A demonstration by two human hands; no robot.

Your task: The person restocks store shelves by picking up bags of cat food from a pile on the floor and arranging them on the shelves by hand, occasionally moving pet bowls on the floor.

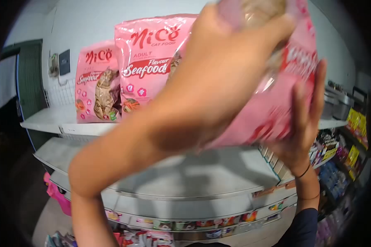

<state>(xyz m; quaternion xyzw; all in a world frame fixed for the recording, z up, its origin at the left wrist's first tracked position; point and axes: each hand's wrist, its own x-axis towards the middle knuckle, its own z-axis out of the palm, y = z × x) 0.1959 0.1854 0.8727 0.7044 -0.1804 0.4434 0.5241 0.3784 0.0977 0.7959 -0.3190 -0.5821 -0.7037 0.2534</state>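
A pink bag of cat food [261, 111] is held up at the right, tilted and smeared by motion. My left hand [233, 51] reaches across in front of it and grips its upper part; the fingers are blurred. My right hand [301, 131] presses against the bag's lower right side, with fingers pointing up along its edge. Behind my left forearm, a large seafood-flavour cat food bag [146, 53] stands upright on the top shelf [45, 119], partly covered by the arm. Left of it stands another cat food bag [97, 88] with a cat printed on its front.
Below are tiered grey shelves [202, 168], the lower ones bearing several small colourful packets [185, 225]. Shelving with yellow packets [357, 123] and metal containers [338, 103] lines the right. A dark green door [31, 78] is at the left, and a pink object [57, 195] hangs below.
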